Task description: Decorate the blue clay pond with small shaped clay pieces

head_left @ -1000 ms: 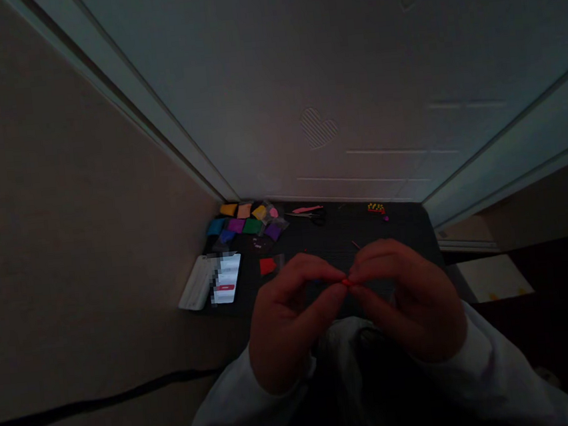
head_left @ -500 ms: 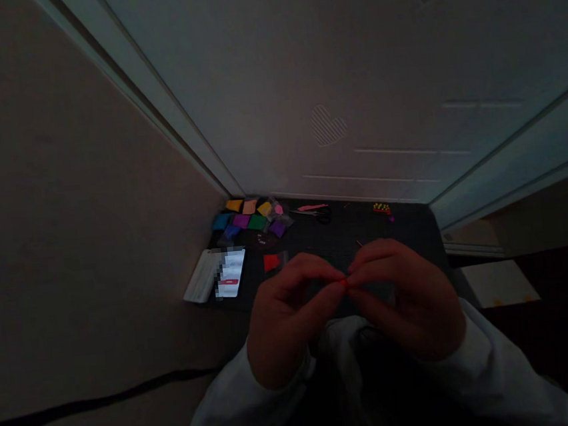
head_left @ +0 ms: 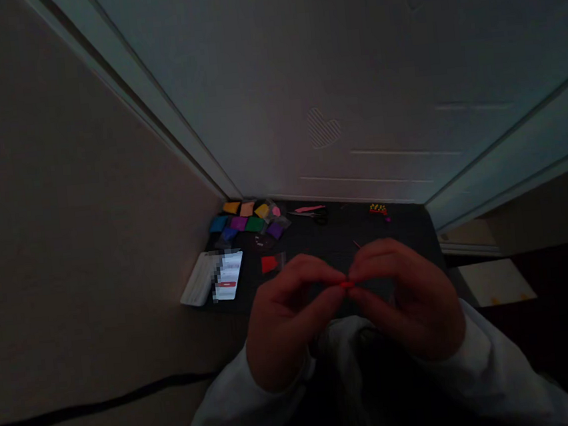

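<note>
Item: one small bright-red oblong piece (head_left: 347, 284), material unclear, low centre of the frame. Our left hand (head_left: 279, 327) and right hand (head_left: 418, 307) pinch opposite ends, thumbs beneath, fingertips almost closed; the paired hold probably steadies something so slight. Left of them: one flat red packet (head_left: 269, 264) in clear film, presumably laid near for easy reach. Further up and left: assorted coloured packets (head_left: 239, 224), grouped, we judge, for choosing by colour. Upper centre of the dark tabletop (head_left: 346, 230): black-handled metal scissors (head_left: 320, 217), seemingly set aside.

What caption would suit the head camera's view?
Two hands pinch a small red piece above a dark table with colorful packets.
</note>
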### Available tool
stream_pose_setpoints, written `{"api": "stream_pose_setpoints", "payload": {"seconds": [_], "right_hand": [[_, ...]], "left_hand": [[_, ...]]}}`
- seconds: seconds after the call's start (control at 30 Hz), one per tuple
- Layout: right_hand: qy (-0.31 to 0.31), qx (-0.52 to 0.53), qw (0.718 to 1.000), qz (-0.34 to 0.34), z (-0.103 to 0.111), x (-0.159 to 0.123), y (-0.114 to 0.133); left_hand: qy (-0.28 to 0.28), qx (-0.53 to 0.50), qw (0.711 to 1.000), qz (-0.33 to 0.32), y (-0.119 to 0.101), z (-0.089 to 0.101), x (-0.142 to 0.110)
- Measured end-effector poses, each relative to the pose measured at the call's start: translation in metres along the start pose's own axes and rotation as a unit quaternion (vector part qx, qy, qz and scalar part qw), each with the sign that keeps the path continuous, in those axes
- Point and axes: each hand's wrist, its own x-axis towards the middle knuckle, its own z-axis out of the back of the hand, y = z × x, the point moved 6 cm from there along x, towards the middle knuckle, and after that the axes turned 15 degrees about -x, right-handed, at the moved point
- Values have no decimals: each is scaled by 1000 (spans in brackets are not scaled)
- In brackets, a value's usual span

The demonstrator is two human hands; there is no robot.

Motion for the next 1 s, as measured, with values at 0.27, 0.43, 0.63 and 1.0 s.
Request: {"api": "stream_pose_setpoints", "payload": {"seconds": [0.27, 0.43, 0.63, 1.0], "right_hand": [[-21, -13, 999, 21, 1, 1, 2], [-11, -32, 999, 28, 0, 0, 2], [-19, -34, 999, 35, 0, 0, 2], [-24, -37, 999, 29, 1, 2, 2]], "left_hand": [[-7, -3, 1000, 1, 0, 1, 0], [-9, 31, 999, -2, -1, 1, -1], [-14, 54, 998, -27, -7, -1, -1], [-19, 57, 998, -29, -8, -1, -2]]}}
